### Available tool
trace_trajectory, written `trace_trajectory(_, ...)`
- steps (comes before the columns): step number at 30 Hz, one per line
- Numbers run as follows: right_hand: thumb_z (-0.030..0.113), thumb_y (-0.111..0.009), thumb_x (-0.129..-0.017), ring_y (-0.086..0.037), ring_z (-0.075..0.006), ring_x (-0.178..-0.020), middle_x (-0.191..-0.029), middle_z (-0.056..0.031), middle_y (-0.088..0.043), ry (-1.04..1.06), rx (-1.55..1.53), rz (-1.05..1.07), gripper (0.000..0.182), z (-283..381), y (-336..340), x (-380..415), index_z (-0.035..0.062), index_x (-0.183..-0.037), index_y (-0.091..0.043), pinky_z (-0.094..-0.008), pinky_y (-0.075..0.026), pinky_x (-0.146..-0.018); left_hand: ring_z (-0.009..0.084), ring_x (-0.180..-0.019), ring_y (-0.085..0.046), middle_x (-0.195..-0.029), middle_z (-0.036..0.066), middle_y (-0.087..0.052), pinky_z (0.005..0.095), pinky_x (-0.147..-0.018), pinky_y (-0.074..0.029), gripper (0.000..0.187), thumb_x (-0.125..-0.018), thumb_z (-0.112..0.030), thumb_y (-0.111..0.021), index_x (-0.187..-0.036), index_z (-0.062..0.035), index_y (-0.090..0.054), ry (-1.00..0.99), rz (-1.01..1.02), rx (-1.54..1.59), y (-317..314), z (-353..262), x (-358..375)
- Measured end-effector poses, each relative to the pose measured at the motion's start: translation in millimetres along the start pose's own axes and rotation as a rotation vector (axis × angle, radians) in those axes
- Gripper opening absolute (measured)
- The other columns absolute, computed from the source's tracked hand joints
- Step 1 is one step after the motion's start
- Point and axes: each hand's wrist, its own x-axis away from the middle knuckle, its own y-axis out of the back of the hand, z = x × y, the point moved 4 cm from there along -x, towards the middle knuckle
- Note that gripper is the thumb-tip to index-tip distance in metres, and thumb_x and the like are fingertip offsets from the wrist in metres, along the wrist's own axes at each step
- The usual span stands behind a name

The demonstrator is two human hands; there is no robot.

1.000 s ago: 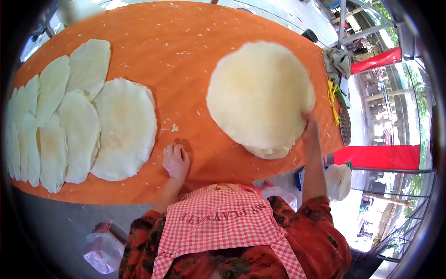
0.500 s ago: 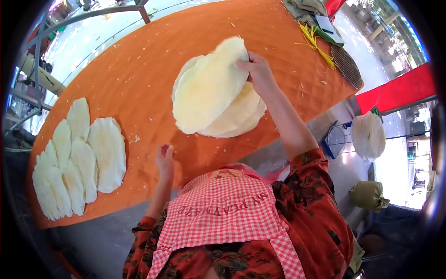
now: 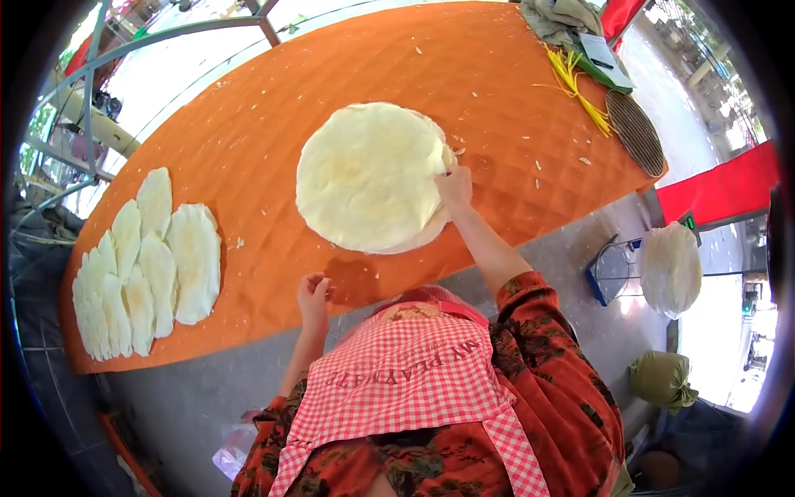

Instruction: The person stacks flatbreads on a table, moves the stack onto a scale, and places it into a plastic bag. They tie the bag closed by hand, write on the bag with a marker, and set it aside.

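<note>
A stack of thin, round, pale sheets (image 3: 368, 178) lies on the orange table cover (image 3: 257, 149), its top sheet nearly flat. My right hand (image 3: 455, 189) pinches the right edge of the top sheet between thumb and fingers. Near the front edge of the table, below and left of the stack, is my left hand (image 3: 315, 294), its fingers curled and touching no sheet; its fingertips are too small to make out clearly. At the left end of the table, several folded pale sheets (image 3: 157, 269) overlap in rows.
Yellow strips (image 3: 580, 91), a dark ribbed oval piece (image 3: 635, 132), a notepad with a pen (image 3: 598, 51) and a grey cloth (image 3: 563, 18) lie at the table's right end. Beyond it hang a red cloth (image 3: 719, 184) and a clear bag of pale sheets (image 3: 671, 269).
The top sheet, raised and folded over earlier, now lies spread across the stack. My right hand has come down and nearer to me with its edge. The view has shifted slightly.
</note>
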Motion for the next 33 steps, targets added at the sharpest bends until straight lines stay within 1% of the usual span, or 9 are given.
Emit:
trace_trajectory(5,0.011,-0.068,-0.07,-0.066,-0.0257,-0.084,-0.091,-0.0132,-0.068,-0.241,-0.071,0.327,0.025,10,7,-10,-0.0007,-0.092,-0.066,-0.0362,-0.051,-0.074,0.0139,-0.076,-0.061,-0.094,0.005,-0.062,0.0266,-0.066,-0.05,0.016,-0.093,-0.009,-0.058,-0.108,-0.0064,-0.055,0.027,0.041,0.104,-16,4,-13)
trace_trajectory(10,0.0,-0.068,-0.071,-0.064,-0.0241,-0.089,-0.098,-0.0148,-0.063,-0.254,-0.479,0.321,0.05,9,-23,-23,-0.0001,-0.118,-0.051,-0.0361,-0.052,-0.076,0.0145,-0.077,-0.061,-0.096,0.007,-0.061,0.0276,-0.068,-0.051,0.017,-0.093,-0.009,-0.058,-0.109,-0.0051,-0.055,0.074,0.084,0.157,-32,-5,-31)
trace_trajectory(12,-0.003,-0.068,-0.07,-0.062,-0.0237,-0.092,-0.106,-0.013,-0.059,-0.279,-0.688,0.395,0.06,40,-8,-25,0.0042,-0.123,-0.041,-0.0365,-0.052,-0.075,0.015,-0.079,-0.062,-0.097,0.008,-0.061,0.0279,-0.069,-0.052,0.017,-0.093,-0.01,-0.057,-0.109,-0.0045,-0.054,0.089,0.11,0.17,-32,-1,-35)
trace_trajectory(16,-0.004,-0.068,-0.071,-0.063,-0.0232,-0.089,-0.104,-0.016,-0.06,-0.191,-0.871,0.365,0.065,90,62,-18,0.0021,-0.129,-0.04,-0.0356,-0.053,-0.071,0.0172,-0.087,-0.062,-0.103,0.01,-0.061,0.0289,-0.075,-0.053,0.022,-0.093,-0.009,-0.057,-0.114,-0.0025,-0.053,0.129,0.088,0.169,-31,-11,-40)
trace_trajectory(21,-0.001,-0.067,-0.071,-0.064,-0.0228,-0.089,-0.107,-0.0168,-0.063,-0.378,-0.619,0.408,0.047,-41,24,-10,0.0009,-0.117,-0.054,-0.0343,-0.053,-0.072,0.021,-0.098,-0.061,-0.113,0.014,-0.059,0.0321,-0.085,-0.051,0.035,-0.092,-0.009,-0.058,-0.124,0.0021,-0.048,0.161,0.064,0.225,-41,-10,-50)
trace_trajectory(25,0.014,-0.07,-0.071,-0.064,-0.0274,-0.092,-0.108,-0.0171,-0.061,-0.321,-0.066,0.397,0.036,-35,28,-1,0.0003,-0.103,-0.063,-0.0368,-0.051,-0.08,0.0225,-0.101,-0.06,-0.114,0.014,-0.058,0.0347,-0.089,-0.05,0.042,-0.091,-0.009,-0.058,-0.128,0.0038,-0.044,0.114,0.009,0.159,-53,-10,-73)
trace_trajectory(26,0.026,-0.07,-0.069,-0.06,-0.0328,-0.098,-0.105,-0.0176,-0.059,-0.194,0.213,0.31,0.048,-25,33,0,0.0016,-0.109,-0.059,-0.0397,-0.049,-0.085,0.0227,-0.101,-0.06,-0.114,0.015,-0.058,0.0352,-0.089,-0.049,0.043,-0.091,-0.008,-0.058,-0.129,0.0039,-0.043,0.093,0.01,0.132,-54,-12,-78)
trace_trajectory(29,0.027,-0.069,-0.069,-0.057,-0.0328,-0.103,-0.099,-0.0157,-0.057,-0.154,0.193,0.203,0.054,-31,30,1,0.0024,-0.114,-0.056,-0.0401,-0.048,-0.087,0.0228,-0.1,-0.059,-0.111,0.014,-0.058,0.035,-0.089,-0.049,0.045,-0.09,-0.009,-0.06,-0.129,0.0036,-0.043,0.109,0.012,0.304,-65,-20,-81)
trace_trajectory(33,0.027,-0.073,-0.069,-0.064,-0.0278,-0.097,-0.104,-0.0151,-0.064,-0.364,-0.035,0.308,0.055,-49,18,-6,-0.0013,-0.113,-0.055,-0.0389,-0.051,-0.082,0.0226,-0.095,-0.06,-0.107,0.013,-0.059,0.0353,-0.084,-0.051,0.039,-0.088,-0.013,-0.063,-0.121,0.0032,-0.05,0.296,-0.023,0.446,-75,-39,-78)
